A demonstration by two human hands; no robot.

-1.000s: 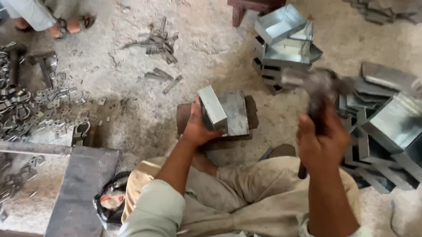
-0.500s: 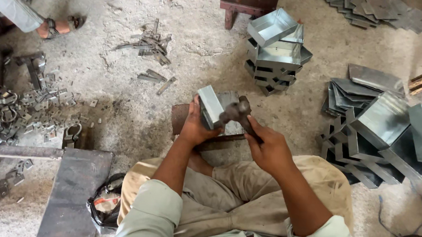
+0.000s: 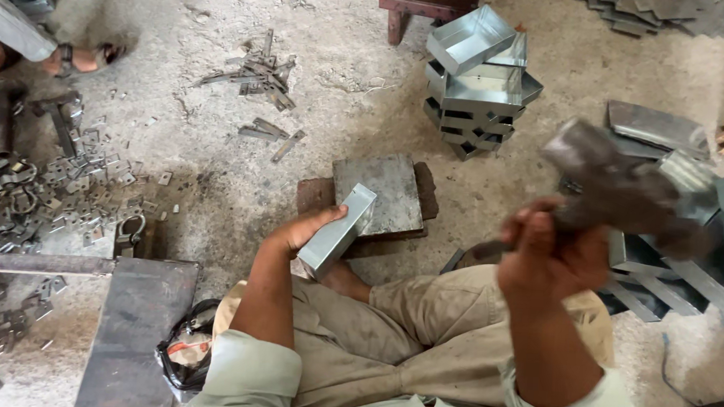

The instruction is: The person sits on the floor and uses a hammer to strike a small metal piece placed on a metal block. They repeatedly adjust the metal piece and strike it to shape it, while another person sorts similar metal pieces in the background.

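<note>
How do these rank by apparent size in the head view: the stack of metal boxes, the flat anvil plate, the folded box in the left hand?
1. stack of metal boxes
2. flat anvil plate
3. folded box, held by the left hand

Plate and box look close; the box is tilted edge-on.

1 hammer (image 3: 622, 190), 1 anvil plate (image 3: 388, 192), 1 stool (image 3: 429, 0).

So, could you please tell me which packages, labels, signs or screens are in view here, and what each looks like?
No labels, signs or screens show.
Black plastic bag: on the ground by the person's left hip, beside the dark steel plate; crumpled, open, something orange and white inside.
</note>
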